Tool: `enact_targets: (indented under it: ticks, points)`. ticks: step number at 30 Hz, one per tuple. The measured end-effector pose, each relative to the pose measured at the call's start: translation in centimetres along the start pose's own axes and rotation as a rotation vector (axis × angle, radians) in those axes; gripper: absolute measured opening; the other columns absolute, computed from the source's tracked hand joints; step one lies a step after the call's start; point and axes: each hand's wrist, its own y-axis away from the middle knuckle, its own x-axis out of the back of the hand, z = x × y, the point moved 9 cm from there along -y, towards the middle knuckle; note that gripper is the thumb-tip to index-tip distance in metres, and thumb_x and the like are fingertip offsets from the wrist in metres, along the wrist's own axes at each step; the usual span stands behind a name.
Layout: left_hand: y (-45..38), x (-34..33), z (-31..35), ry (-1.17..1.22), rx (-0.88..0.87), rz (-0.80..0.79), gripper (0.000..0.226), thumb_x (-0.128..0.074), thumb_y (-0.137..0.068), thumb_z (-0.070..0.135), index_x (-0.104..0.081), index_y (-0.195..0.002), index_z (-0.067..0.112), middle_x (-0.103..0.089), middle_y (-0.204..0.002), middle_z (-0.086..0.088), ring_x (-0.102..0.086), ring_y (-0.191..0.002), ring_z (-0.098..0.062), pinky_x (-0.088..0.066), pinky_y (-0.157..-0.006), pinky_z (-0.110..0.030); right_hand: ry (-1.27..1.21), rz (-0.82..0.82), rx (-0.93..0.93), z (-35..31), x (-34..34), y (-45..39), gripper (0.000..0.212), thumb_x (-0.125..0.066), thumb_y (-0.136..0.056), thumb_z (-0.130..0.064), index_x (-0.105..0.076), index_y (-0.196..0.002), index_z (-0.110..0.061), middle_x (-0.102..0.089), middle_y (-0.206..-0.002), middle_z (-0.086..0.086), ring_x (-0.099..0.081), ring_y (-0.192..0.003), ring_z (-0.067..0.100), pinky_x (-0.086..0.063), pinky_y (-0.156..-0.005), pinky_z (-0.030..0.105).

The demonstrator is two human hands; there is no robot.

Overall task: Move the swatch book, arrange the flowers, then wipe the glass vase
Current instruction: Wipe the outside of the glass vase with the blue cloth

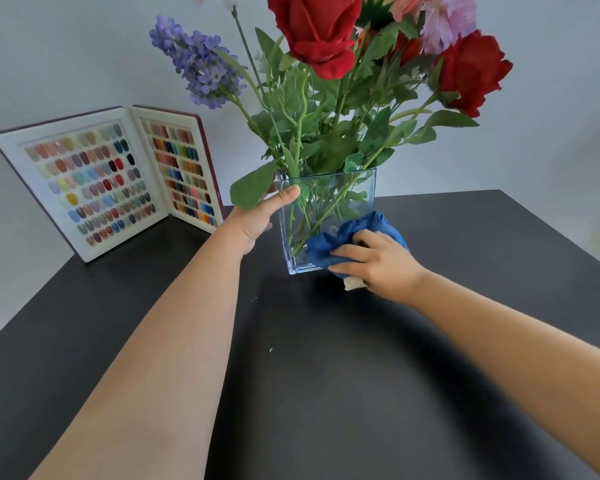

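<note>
Both your hands work the vase (pixel 329 202) near the tabletop's (pixel 326 375) far edge: left hand (pixel 257 220) grips its rim, right hand (pixel 378 259) presses a blue cloth (pixel 329 245) against it; swatch book (pixel 108 181) stands open far left, no readable writing.

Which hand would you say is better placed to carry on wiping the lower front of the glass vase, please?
Right. The right hand already presses the blue cloth against the glass vase; the left hand grips its upper corner.
</note>
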Motion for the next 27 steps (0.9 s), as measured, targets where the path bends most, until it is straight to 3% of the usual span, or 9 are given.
enact_targets:
  ticks: [2, 5, 9, 11, 13, 17, 21, 24, 27]
  points:
    - [-0.2, 0.0, -0.1, 0.006, 0.002, -0.003, 0.097, -0.076, -0.031, 0.084, -0.043, -0.118, 0.056, -0.045, -0.132, 0.021, -0.04, -0.125, -0.011, -0.04, -0.076, -0.031, -0.02, 0.03, -0.013, 0.4, 0.6, 0.3, 0.036, -0.08, -0.066, 0.0, -0.076, -0.098, -0.014, -0.071, -0.104, 0.007, -0.061, -0.077, 0.036, -0.053, -0.068, 0.043]
    - [-0.5, 0.0, -0.2, -0.006, -0.001, 0.004, 0.09, -0.075, -0.031, 0.085, -0.045, -0.111, 0.057, -0.046, -0.122, 0.029, -0.041, -0.12, -0.008, -0.041, -0.075, -0.029, -0.047, 0.198, -0.045, 0.8, 4.0, -0.1, 0.034, -0.075, -0.067, 0.005, -0.076, -0.096, -0.013, -0.07, -0.11, 0.008, -0.057, -0.076, 0.035, -0.048, -0.073, 0.039]
    - [-0.6, 0.0, -0.4, 0.016, -0.015, 0.004, 0.091, -0.077, -0.029, 0.083, -0.044, -0.111, 0.056, -0.044, -0.114, 0.034, -0.042, -0.114, -0.003, -0.04, -0.077, -0.029, -0.257, 0.389, -0.186, 3.4, 9.0, -2.3, 0.052, -0.067, -0.068, 0.002, -0.059, -0.116, -0.014, -0.058, -0.118, -0.001, -0.052, -0.092, 0.027, -0.039, -0.08, 0.03]
    - [-0.7, 0.1, -0.3, 0.013, -0.016, -0.003, 0.095, -0.078, -0.032, 0.079, -0.044, -0.117, 0.054, -0.044, -0.119, 0.031, -0.043, -0.118, -0.007, -0.04, -0.078, -0.03, -0.311, 0.424, -0.336, 5.9, 9.6, -2.8, 0.061, -0.067, -0.066, 0.001, -0.05, -0.124, -0.011, -0.054, -0.12, 0.006, -0.051, -0.101, 0.028, -0.043, -0.083, 0.034]
    - [-0.8, 0.2, -0.3, 0.013, -0.008, -0.001, 0.098, -0.078, -0.038, 0.077, -0.04, -0.124, 0.051, -0.042, -0.121, 0.03, -0.042, -0.121, -0.009, -0.04, -0.079, -0.031, -0.207, 0.428, -0.4, 6.9, 9.4, -3.0, 0.059, -0.067, -0.066, 0.008, -0.058, -0.123, -0.003, -0.055, -0.119, 0.022, -0.053, -0.102, 0.04, -0.048, -0.083, 0.047]
    - [-0.7, 0.0, -0.4, 0.031, -0.011, 0.002, 0.084, -0.08, -0.04, 0.071, -0.045, -0.114, 0.053, -0.045, -0.119, 0.031, -0.044, -0.12, -0.006, -0.04, -0.077, -0.033, -0.08, 0.474, -0.307, 4.6, 7.5, -3.4, 0.042, -0.075, -0.071, 0.005, -0.07, -0.112, -0.003, -0.06, -0.11, 0.027, -0.054, -0.089, 0.044, -0.047, -0.081, 0.044]
    - [-0.6, 0.0, -0.3, 0.034, -0.026, 0.003, 0.081, -0.077, -0.033, 0.082, -0.049, -0.105, 0.057, -0.045, -0.115, 0.036, -0.045, -0.112, 0.003, -0.04, -0.075, -0.031, -0.026, 0.415, -0.215, 2.7, 5.0, -3.9, 0.042, -0.072, -0.065, 0.009, -0.072, -0.106, -0.003, -0.066, -0.108, 0.02, -0.057, -0.081, 0.04, -0.046, -0.077, 0.041]
    - [-0.4, 0.2, -0.2, 0.007, -0.027, 0.015, 0.076, -0.075, -0.035, 0.084, -0.051, -0.103, 0.061, -0.048, -0.115, 0.037, -0.047, -0.117, 0.0, -0.041, -0.074, -0.031, 0.001, 0.271, -0.057, 0.1, 2.3, -3.7, 0.032, -0.057, -0.075, 0.007, -0.073, -0.101, -0.003, -0.069, -0.106, 0.018, -0.06, -0.076, 0.04, -0.05, -0.065, 0.044]
    - [-0.2, 0.3, -0.2, -0.006, -0.02, -0.007, 0.073, -0.075, -0.035, 0.085, -0.051, -0.101, 0.064, -0.048, -0.116, 0.037, -0.045, -0.124, -0.008, -0.041, -0.075, -0.031, 0.019, 0.077, 0.003, -0.7, -0.3, -1.9, 0.037, -0.071, -0.07, 0.007, -0.073, -0.104, -0.006, -0.069, -0.108, 0.015, -0.062, -0.081, 0.039, -0.053, -0.064, 0.045]
